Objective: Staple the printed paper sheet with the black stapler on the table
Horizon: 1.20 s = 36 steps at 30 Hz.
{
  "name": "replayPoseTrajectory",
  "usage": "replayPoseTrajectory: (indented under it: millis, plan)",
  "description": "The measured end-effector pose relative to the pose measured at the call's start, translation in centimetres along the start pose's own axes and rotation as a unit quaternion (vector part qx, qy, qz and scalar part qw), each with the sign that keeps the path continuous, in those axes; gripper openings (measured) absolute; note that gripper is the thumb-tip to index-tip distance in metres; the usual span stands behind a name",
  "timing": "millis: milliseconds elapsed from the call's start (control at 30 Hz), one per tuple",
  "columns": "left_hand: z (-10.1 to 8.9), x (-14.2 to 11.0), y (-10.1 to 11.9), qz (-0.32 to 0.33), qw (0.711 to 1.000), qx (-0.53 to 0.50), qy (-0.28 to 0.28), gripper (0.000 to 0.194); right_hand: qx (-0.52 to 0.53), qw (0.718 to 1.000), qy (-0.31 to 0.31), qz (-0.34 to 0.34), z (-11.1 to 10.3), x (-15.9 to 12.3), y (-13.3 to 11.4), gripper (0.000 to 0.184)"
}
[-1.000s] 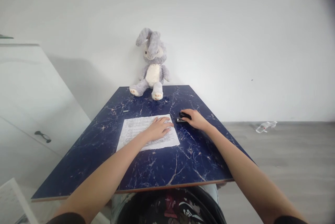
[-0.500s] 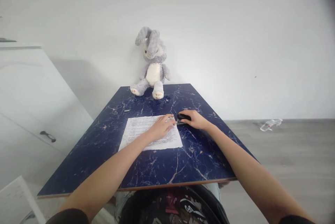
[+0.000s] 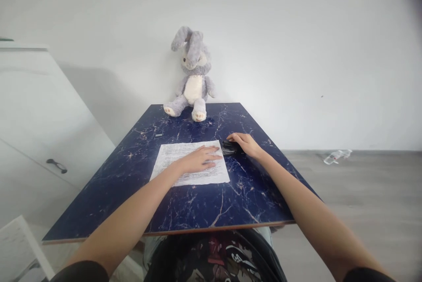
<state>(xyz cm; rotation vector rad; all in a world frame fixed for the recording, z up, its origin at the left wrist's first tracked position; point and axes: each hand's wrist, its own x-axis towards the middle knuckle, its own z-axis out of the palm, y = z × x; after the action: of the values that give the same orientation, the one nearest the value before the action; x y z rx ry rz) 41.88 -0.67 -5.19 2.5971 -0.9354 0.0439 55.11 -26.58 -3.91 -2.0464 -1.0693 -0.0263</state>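
A printed sheet of paper lies on the blue marbled table. My left hand rests flat on it, fingers spread toward the sheet's right edge. Just off that edge is a black stapler, lying on the tabletop with its front pointing at the paper. My right hand curves over the stapler's rear part and hides some of it. Some of the right fingertips are hidden.
A grey plush rabbit sits at the table's far edge against the wall. A small grey bar lies beyond the paper. To the left stands a white cabinet; a clear plastic item is on the floor at right.
My left fingers have flattened and spread on the paper, moving back from the stapler. My right hand has shifted slightly, its fingers higher over the stapler. The view has tilted a little.
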Motion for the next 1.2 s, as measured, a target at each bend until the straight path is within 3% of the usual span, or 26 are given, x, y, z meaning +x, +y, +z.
replayPoseTrajectory:
  millis: [100,267,400,567,700,900,1100,1200]
  plan:
    - [0.2,0.2,0.1,-0.009,1.000,0.004,-0.008,0.047,-0.002,0.998,0.028,0.050,0.4,0.3,1.0,0.055]
    - [0.4,0.3,0.2,-0.022,0.999,0.008,-0.031,0.048,0.004,0.996,0.022,0.085,1.2,0.6,1.9,0.056]
    - [0.5,0.4,0.4,-0.028,0.999,0.010,-0.028,0.048,-0.001,0.998,0.001,0.060,1.3,0.6,1.9,0.050]
    - [0.8,0.5,0.5,-0.033,0.999,0.009,-0.014,0.048,0.000,0.999,0.027,0.043,1.0,0.8,1.2,0.047]
    - [1.0,0.7,0.5,-0.032,0.999,0.009,-0.013,0.049,-0.078,0.995,0.056,0.011,1.3,1.0,-0.3,0.043]
    - [1.2,0.8,0.6,-0.039,0.999,-0.017,-0.006,0.048,-0.217,0.976,-0.005,-0.003,2.2,0.7,-2.0,0.045]
    - [1.5,1.0,0.4,-0.027,0.999,-0.027,0.017,0.045,-0.391,0.920,-0.027,-0.016,3.3,0.5,-3.5,0.047]
    - [1.8,1.0,0.1,-0.025,0.999,-0.031,0.024,0.045,-0.429,0.903,-0.035,-0.017,3.8,0.5,-4.0,0.050]
